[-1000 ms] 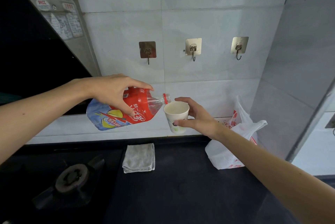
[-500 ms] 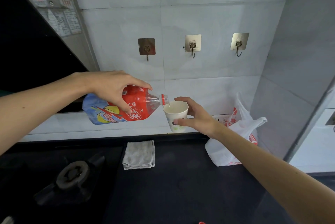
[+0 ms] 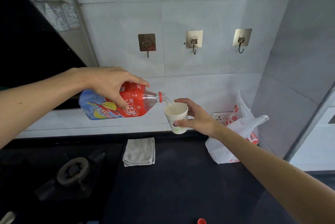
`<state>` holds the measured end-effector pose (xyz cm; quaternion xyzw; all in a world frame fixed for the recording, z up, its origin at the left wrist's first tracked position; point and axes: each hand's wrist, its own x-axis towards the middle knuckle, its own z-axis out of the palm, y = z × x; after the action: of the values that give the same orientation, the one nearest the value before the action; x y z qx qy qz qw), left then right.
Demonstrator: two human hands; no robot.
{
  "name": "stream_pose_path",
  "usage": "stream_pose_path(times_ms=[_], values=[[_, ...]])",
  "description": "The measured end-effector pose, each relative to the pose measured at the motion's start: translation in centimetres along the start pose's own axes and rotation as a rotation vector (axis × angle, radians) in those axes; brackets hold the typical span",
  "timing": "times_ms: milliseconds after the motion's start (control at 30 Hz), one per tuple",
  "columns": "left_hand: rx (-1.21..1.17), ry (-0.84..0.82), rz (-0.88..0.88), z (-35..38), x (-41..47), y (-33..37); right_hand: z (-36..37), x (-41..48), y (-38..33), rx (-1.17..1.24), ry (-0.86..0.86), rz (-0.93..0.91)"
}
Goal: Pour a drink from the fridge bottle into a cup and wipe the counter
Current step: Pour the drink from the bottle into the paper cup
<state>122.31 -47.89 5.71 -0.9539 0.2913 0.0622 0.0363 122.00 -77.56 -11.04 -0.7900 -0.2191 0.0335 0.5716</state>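
Observation:
My left hand (image 3: 110, 83) grips a large plastic bottle (image 3: 134, 105) with a red and blue label, tipped almost level with its open neck pointing right. A thin clear stream runs from the neck into a white paper cup (image 3: 176, 117). My right hand (image 3: 196, 117) holds that cup from the right, lifted above the dark counter (image 3: 181, 187). A folded grey cloth (image 3: 139, 152) lies flat on the counter below the bottle. The red bottle cap (image 3: 201, 221) shows at the bottom edge of the view.
A gas burner (image 3: 73, 171) sits at the lower left under a black range hood (image 3: 27, 42). A white plastic bag (image 3: 235, 144) stands at the back right beside a wall socket (image 3: 220, 116). Three hooks (image 3: 194, 42) hang on the tiled wall.
The bottle's neck has dipped lower over the cup and liquid now flows into it. Both hands stay close to where they were.

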Motion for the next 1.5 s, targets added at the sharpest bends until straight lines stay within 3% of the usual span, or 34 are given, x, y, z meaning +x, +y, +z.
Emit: stream_pose_path(times_ms=[233,400,633,933,1500], values=[[-0.051,0.033,-0.042,1.2,0.3,-1.4,-0.1,0.3,0.7,0.011,0.001,0.02],[-0.119,0.017,-0.01,2.6,0.4,-1.4,-1.2,1.4,-0.2,0.158,0.127,-0.008],[-0.55,0.233,-0.012,9.7,0.2,-1.1,-3.6,2.5,-2.7,0.143,0.19,-0.032],[-0.864,0.468,-0.068,18.0,-0.1,0.9,-2.7,2.3,-1.5,0.056,0.195,-0.01],[-1.055,0.436,-0.135,25.4,-1.2,3.9,0.4,0.6,2.9,-0.02,0.126,0.079]])
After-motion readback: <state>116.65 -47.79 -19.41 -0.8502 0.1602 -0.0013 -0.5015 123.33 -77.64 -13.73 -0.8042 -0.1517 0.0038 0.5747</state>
